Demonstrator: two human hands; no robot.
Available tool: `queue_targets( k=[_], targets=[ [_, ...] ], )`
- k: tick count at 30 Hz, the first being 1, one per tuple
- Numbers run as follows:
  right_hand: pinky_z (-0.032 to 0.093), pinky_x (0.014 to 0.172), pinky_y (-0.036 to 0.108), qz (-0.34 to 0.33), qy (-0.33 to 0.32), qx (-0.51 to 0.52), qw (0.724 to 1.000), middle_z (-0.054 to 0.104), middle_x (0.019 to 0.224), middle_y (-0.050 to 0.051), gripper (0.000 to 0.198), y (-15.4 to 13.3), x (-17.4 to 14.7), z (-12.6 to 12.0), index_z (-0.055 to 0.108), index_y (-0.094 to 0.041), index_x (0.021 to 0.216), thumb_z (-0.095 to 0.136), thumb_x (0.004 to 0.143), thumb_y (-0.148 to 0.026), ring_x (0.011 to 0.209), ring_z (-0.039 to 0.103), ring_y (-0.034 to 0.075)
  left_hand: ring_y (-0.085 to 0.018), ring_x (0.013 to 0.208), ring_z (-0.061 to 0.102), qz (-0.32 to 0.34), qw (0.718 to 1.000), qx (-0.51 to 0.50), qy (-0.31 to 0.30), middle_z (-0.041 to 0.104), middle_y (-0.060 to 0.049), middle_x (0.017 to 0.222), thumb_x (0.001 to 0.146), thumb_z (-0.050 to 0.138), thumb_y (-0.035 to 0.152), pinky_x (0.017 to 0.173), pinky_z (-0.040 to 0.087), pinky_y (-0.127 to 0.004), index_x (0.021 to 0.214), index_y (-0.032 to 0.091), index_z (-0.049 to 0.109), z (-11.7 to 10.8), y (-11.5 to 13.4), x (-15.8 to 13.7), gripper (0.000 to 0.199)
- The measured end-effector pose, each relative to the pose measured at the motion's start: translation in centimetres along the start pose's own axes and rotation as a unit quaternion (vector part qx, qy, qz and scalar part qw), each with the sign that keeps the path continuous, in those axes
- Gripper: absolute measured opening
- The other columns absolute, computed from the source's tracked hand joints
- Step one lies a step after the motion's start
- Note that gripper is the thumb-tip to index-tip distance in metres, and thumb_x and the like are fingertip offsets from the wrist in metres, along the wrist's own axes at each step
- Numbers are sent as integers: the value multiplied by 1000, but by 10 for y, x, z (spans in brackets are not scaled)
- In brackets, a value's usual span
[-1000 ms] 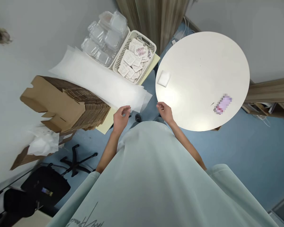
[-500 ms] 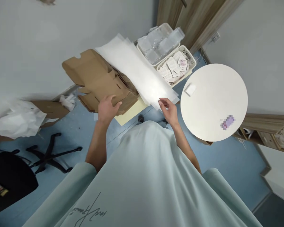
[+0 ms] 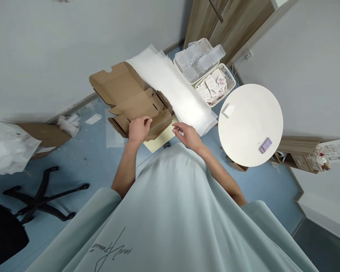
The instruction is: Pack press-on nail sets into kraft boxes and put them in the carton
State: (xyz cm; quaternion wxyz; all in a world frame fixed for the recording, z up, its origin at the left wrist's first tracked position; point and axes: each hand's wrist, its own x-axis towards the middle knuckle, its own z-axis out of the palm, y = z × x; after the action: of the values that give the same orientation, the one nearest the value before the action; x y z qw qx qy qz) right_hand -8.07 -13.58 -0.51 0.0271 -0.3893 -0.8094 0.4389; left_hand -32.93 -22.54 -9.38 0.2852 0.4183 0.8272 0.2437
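Observation:
A stack of flattened brown cardboard boxes (image 3: 136,99) lies in front of me, the top one spread out with its flaps and slots showing. My left hand (image 3: 138,130) is at the near edge of this stack, fingers curled and thumb near the index finger, closed on the top box's edge. Just right of the stack, my right hand (image 3: 187,135) hovers with its fingers bent and apart, holding nothing. White paper sheets (image 3: 172,88) lie in a long pile beyond the hands, beside the cardboard. Part of a pale yellow surface (image 3: 160,139) shows under the stack.
Behind the sheets stand a basket of clear plastic boxes (image 3: 197,60) and a white basket of small printed packets (image 3: 215,85). A round white table (image 3: 251,124) is at right. Left are a black chair base (image 3: 41,196) and a carton with white wrapping (image 3: 11,147).
My right hand has moved left, away from the paper sheets and toward the cardboard. My left hand stays at the stack, its fingers more curled. The view has shifted slightly.

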Motion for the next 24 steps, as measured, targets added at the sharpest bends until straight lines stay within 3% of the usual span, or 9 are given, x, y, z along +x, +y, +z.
queue_targets(
  k=[7,10,15,18,24],
  targets=[
    [64,110,44,9,-116,-198,973,80,148,15,58,-19,50,28,52,-24,177,52,119,-28,128,80,32,-41,114,79,22,999,48,10,85,-20,116,107,49,33,109,60,-54,104,24,84,4,12,0,36],
    [66,106,46,34,-150,-265,952,82,143,19,58,-17,65,35,54,-21,175,49,117,-25,129,81,36,-41,117,78,24,998,52,23,84,-18,116,102,55,31,110,61,-54,108,26,87,8,15,-3,33],
    [68,102,51,77,-176,-287,938,85,136,20,58,-14,66,41,55,-24,174,48,117,-24,128,82,39,-41,119,75,42,998,49,15,82,-17,114,102,53,31,112,60,-56,114,27,90,7,15,-14,39],
    [68,103,52,90,-189,-284,936,85,138,20,65,-12,64,46,48,-26,180,53,115,-22,129,83,39,-39,118,75,54,997,24,50,83,-16,119,105,52,37,114,60,-56,120,28,91,-7,20,-28,42],
    [67,108,51,81,-181,-228,953,84,140,19,66,-5,58,44,47,-28,181,59,116,-25,131,82,39,-35,122,77,121,966,-39,225,84,-11,121,113,55,50,119,61,-56,131,34,89,-66,55,-52,42]
  ],
)
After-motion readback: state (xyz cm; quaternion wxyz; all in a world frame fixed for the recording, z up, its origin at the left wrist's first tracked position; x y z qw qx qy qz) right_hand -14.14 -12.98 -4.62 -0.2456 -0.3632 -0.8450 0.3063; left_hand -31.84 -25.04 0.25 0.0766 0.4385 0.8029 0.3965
